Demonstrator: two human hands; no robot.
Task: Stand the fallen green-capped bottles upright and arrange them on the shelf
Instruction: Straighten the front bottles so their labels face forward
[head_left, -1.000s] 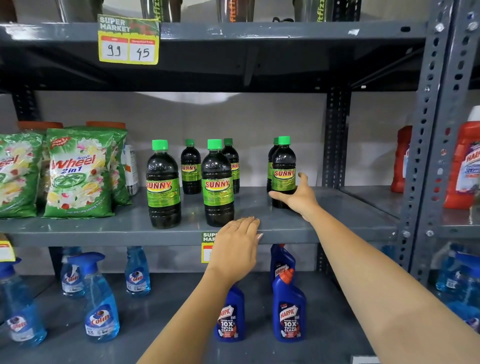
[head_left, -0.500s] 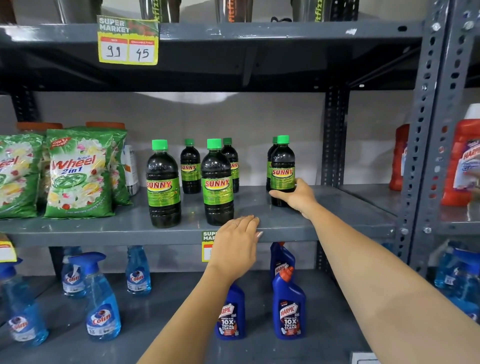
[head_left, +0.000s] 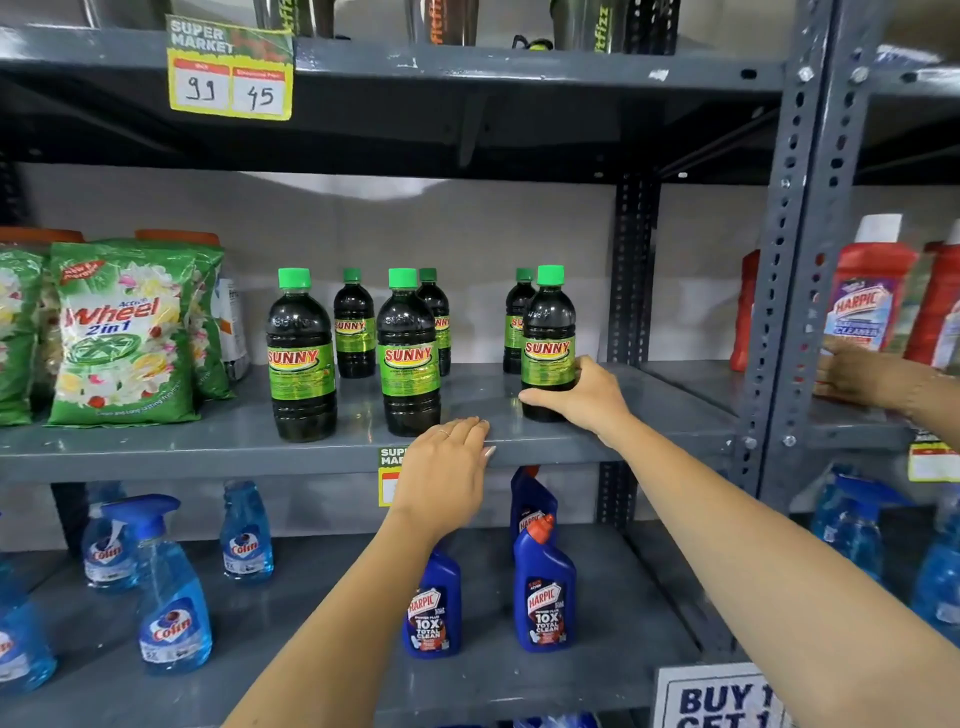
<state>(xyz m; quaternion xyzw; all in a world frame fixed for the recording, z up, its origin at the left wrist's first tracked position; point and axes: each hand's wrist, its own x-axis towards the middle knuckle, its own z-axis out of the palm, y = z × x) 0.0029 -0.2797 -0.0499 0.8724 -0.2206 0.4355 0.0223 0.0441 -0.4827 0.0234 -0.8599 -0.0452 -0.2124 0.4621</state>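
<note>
Right hand around glossy, round-shouldered green-capped bottle

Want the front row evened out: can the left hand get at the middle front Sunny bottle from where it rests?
Probably yes: the left hand lies on the shelf edge just before that bottle, with nothing between.

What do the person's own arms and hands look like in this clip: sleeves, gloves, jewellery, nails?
Both forearms are bare as far as the frame shows: no sleeves, gloves or watch visible. The left hand wears a thin ring on one finger, and a long, pale nail shows at its thumb. The right hand shows no ring or other marking from this angle.
</note>
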